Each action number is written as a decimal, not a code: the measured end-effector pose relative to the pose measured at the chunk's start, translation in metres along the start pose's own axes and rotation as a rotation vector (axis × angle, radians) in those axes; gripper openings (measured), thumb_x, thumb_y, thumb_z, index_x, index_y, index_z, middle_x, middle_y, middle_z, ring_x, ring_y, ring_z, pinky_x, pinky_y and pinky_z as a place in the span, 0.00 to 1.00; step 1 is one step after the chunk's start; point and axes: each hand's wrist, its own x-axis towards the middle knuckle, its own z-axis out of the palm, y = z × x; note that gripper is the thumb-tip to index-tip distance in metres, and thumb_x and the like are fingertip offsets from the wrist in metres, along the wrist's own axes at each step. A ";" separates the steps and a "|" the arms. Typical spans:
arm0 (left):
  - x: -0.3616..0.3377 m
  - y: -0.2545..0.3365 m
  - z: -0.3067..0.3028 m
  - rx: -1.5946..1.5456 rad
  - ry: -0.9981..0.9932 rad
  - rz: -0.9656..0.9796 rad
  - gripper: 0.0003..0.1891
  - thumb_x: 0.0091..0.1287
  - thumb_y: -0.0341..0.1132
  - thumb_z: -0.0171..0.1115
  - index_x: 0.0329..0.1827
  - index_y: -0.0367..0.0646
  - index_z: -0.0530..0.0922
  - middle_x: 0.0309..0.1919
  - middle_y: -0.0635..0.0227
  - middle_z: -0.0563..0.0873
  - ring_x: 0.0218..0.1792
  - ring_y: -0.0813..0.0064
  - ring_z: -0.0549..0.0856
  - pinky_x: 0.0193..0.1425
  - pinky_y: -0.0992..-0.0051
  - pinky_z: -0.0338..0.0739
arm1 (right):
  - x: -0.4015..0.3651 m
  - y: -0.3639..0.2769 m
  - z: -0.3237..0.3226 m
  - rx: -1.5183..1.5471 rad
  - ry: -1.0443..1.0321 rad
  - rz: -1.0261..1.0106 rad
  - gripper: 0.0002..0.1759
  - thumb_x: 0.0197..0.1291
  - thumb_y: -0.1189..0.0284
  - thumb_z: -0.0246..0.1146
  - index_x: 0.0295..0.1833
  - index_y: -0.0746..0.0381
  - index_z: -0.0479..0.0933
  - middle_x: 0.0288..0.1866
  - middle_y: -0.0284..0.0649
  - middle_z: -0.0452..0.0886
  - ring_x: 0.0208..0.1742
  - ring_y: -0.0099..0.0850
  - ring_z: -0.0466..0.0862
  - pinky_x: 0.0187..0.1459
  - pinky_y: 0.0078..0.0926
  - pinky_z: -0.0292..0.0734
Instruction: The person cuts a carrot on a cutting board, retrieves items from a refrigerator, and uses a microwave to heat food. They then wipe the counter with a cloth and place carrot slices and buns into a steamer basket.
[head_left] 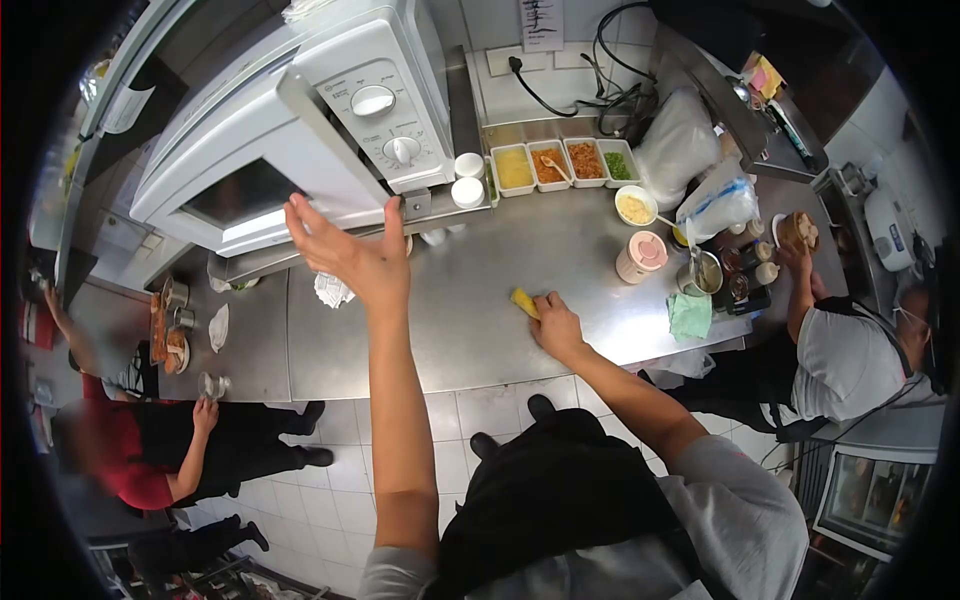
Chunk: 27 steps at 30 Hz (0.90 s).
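Yellow item (524, 303), in right hand (558, 327)

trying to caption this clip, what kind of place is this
Most likely a restaurant's working kitchen: a long stainless steel counter, a microwave above it, and co-workers in aprons at either side.

Grey short sleeves (740, 490), black apron (560, 500).

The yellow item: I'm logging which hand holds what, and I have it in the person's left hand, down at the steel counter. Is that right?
Not quite: the head view shows the yellow item in the person's right hand. The left hand is up by the microwave door. The steel counter part is right.
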 end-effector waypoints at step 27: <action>-0.106 -0.054 -0.240 -0.275 0.248 0.135 0.18 0.78 0.37 0.51 0.61 0.30 0.71 0.42 0.57 0.78 0.45 0.64 0.77 0.53 0.64 0.73 | 0.226 -0.367 -0.110 1.545 -0.190 0.102 0.27 0.77 0.67 0.55 0.67 0.80 0.63 0.55 0.61 0.80 0.49 0.46 0.88 0.46 0.37 0.90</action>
